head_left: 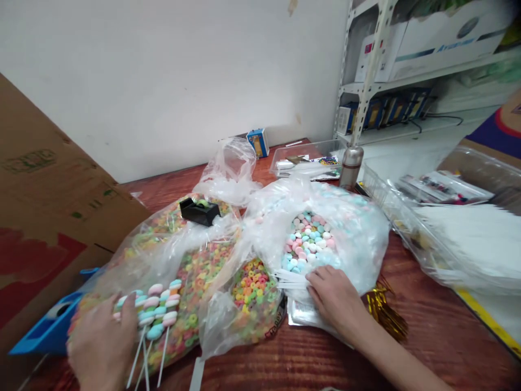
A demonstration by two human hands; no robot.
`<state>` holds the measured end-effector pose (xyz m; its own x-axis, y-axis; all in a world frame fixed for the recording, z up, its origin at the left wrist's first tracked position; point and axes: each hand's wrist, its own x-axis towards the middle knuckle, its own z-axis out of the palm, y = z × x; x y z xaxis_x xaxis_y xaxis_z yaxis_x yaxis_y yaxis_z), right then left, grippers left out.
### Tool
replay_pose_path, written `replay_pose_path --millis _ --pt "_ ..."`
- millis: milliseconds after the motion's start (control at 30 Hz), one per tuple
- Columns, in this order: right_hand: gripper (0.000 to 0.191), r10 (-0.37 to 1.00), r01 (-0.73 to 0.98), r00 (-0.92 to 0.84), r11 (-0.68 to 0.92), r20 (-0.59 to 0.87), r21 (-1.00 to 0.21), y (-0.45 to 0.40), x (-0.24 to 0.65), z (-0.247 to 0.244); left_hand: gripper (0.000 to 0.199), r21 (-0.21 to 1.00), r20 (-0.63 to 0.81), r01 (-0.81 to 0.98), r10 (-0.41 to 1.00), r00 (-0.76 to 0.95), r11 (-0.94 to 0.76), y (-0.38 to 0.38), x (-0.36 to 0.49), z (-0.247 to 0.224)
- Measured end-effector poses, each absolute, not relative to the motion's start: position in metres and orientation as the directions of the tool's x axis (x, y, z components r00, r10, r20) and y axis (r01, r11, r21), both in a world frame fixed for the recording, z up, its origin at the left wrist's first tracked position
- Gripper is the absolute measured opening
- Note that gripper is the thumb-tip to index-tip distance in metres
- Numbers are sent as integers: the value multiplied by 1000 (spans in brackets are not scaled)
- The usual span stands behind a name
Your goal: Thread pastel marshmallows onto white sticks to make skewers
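My left hand (103,342) is at the lower left, its fingers bent against pastel candies on white sticks (157,312); its fingertips are partly blurred. These lie on a clear bag of colourful ring-shaped cereal (203,271). My right hand (331,290) rests with its fingers on a bundle of thin white sticks (291,279), at the edge of an open bag of pastel round candies (311,239). Between the hands is a smaller opening showing bright rings (252,282). White packets (303,315) lie under my right hand.
A black tape dispenser (200,210) sits on the cereal bag. Behind stand a metallic bottle (350,167) and a clear tray (277,163). A large plastic bin (411,255) is at right, a cardboard box (52,190) at left. Gold tinsel (386,315) lies beside my right forearm.
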<state>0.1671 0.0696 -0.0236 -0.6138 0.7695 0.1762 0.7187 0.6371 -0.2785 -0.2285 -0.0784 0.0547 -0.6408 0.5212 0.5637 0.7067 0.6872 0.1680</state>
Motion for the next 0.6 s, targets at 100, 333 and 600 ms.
replay_pose_path --millis 100,333,600 --pt "23 754 709 -638 654 156 -262 79 155 -33 29 168 631 798 560 -538 578 -72 -184 61" --pt "31 762 694 -613 646 212 -318 66 175 -58 20 606 459 792 782 -422 72 -32 -61 17" --pt "35 730 582 -529 684 434 -440 67 181 -63 26 979 -202 -76 914 -351 187 19 26 -3"
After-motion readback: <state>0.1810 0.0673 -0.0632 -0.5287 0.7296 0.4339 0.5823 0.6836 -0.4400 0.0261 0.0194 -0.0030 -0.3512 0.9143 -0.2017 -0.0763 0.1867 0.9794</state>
